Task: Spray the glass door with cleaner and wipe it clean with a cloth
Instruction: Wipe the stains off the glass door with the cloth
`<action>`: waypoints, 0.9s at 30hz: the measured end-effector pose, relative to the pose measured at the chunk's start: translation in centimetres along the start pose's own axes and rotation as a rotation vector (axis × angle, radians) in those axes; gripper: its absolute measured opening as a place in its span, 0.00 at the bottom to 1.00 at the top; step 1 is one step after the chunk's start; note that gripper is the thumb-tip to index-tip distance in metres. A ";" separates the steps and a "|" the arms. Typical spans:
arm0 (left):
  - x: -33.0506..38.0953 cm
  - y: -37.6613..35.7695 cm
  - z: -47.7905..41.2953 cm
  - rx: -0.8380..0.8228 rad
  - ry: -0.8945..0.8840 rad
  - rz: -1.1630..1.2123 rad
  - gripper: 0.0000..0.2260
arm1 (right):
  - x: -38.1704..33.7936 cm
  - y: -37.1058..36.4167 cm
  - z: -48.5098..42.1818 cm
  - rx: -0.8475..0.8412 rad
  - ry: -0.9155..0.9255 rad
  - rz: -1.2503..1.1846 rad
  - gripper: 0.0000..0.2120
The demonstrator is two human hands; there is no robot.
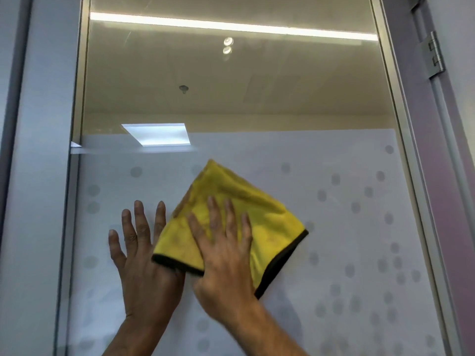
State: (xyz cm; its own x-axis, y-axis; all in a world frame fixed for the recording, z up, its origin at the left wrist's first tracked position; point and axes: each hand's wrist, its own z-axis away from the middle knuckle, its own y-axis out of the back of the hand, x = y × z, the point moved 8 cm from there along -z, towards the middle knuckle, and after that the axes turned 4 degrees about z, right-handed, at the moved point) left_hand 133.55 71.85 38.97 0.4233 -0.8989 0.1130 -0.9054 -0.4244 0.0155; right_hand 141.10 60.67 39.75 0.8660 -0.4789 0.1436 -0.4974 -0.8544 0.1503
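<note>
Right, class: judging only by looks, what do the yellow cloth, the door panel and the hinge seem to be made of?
Yellow cloth: seemingly microfibre, fuzzy matte pile with a dark stitched edge.
Door panel: glass, since it is see-through and reflects lights; its lower part looks frosted, perhaps a film, with a dot pattern.
Hinge: probably brushed metal, silver-grey and dull-shiny.

Right hand (pixel 226 255) flat on yellow cloth (pixel 231 217) against glass door (pixel 231 86), left hand (pixel 144 263) beside

Bright ceiling-light glare (pixel 231 25); slight blur
</note>
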 end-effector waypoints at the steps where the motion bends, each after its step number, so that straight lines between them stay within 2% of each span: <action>1: -0.1 -0.1 0.0 -0.014 -0.006 -0.024 0.33 | -0.2 -0.2 1.6 0.004 -0.007 0.006 0.52; 5: 0.0 0.1 -0.2 0.036 0.032 -0.011 0.28 | 0.8 0.2 6.6 0.054 -0.071 0.070 0.43; 11: 0.0 0.0 -0.1 0.027 0.046 0.002 0.28 | 8.6 2.4 10.7 0.131 -0.357 0.210 0.35; 13: -0.1 -0.1 -0.1 0.020 0.053 0.005 0.28 | 11.7 3.1 10.7 0.171 -0.439 0.231 0.36; 16: -0.1 -0.2 -0.1 0.016 0.057 0.006 0.29 | 16.0 4.2 8.8 0.210 -0.602 0.176 0.44; 17: -0.1 -0.2 -0.1 0.017 0.054 0.005 0.29 | 16.7 4.7 7.6 0.218 -0.626 0.165 0.41; 19: -0.1 -0.3 -0.1 0.020 0.047 0.000 0.29 | 17.6 5.5 4.9 0.222 -0.645 0.132 0.38; 23: -0.2 -0.4 0.0 0.022 0.046 -0.010 0.29 | 17.9 6.1 -1.1 0.229 -0.707 0.068 0.40; 27: -0.1 -0.4 0.0 0.038 0.034 -0.020 0.28 | 13.9 5.6 -6.1 0.196 -0.555 0.060 0.46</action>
State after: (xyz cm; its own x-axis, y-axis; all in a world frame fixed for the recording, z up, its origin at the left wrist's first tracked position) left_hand 133.84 72.08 38.98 0.4394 -0.8862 0.1470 -0.8945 -0.4467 -0.0193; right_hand 150.00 50.46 48.51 0.7599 -0.5162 -0.3951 -0.5734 -0.8186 -0.0334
